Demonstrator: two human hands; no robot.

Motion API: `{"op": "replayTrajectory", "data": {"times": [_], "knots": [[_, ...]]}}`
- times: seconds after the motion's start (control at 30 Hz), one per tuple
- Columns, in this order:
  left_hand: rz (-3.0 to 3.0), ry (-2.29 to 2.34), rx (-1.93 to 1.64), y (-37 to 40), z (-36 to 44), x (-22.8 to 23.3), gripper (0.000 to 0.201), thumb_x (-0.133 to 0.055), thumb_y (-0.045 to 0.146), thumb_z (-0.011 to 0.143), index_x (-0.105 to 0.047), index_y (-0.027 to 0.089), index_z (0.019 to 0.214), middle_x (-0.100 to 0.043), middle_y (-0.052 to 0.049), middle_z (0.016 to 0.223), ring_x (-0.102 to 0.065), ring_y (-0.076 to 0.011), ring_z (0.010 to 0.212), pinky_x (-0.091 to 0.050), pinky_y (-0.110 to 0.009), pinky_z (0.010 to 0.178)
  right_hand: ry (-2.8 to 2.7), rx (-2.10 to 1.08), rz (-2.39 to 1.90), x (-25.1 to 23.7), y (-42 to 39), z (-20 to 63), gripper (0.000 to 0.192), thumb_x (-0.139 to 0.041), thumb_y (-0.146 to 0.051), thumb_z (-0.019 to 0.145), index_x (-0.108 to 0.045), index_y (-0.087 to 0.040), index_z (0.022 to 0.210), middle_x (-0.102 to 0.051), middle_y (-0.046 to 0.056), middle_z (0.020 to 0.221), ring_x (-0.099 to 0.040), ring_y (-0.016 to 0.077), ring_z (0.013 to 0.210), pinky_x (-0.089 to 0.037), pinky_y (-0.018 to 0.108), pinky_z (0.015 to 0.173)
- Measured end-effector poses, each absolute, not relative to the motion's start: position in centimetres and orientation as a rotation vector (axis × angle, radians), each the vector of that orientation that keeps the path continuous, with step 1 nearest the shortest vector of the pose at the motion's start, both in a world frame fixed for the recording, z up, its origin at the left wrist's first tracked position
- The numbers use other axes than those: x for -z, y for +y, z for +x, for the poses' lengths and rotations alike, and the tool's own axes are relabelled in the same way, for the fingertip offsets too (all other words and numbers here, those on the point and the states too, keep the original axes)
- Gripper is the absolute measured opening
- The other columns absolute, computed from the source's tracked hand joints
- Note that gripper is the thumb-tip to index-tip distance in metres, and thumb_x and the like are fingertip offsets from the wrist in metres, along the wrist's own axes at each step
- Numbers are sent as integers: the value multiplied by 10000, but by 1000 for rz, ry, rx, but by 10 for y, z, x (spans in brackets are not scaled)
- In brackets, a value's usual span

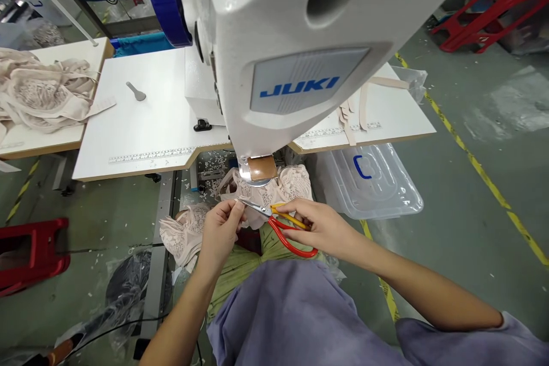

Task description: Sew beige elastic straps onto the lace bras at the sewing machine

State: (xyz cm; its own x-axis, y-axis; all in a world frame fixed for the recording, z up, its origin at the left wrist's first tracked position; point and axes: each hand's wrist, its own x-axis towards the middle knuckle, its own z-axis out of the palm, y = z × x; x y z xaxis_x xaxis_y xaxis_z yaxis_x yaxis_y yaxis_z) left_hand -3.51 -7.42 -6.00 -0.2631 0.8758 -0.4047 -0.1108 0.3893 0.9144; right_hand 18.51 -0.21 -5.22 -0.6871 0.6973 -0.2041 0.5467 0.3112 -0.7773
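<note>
My right hand (315, 223) is closed around the handles of a pair of scissors (283, 233), one red and one yellow. Their blades point left, and the tips reach the fingertips of my left hand (223, 226). Thumb and forefinger of that hand are pinched together; whatever is between them is too small to make out. Just beyond both hands, a pale beige lace bra (295, 182) lies under the sewing machine head (261, 170). More beige lace (184, 237) hangs to the left of my left hand.
The white JUKI machine (300, 68) rises close in front. A worktable (150, 108) with a printed ruler holds a small grey tool (136, 91). Beige garments (43, 91) are heaped at far left. A lidded clear bin (373, 183) and red stools (30, 254) stand around.
</note>
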Motion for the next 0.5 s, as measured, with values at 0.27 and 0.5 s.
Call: {"op": "replayTrajectory", "data": {"times": [0.27,0.5], "knots": [[499,1406,-1275,-71,-30,63,374,-657,445,851,-511,178,633,-396,68,557,-282,-60,497,-332,-205,524,-2357,-1179,-1338,50,14,223,326,-606,-392,868,-686,-255,1153,-734,62,955,-639,177,642,-504,301,539],[515,1255,-1138,-63,-26,47,295,-604,400,884,-576,163,711,-544,22,630,-409,-65,499,-337,-203,490,-2488,-397,-1384,36,124,216,354,-549,-359,914,-662,-159,1183,-697,157,1133,-657,327,981,-521,460,818]]}}
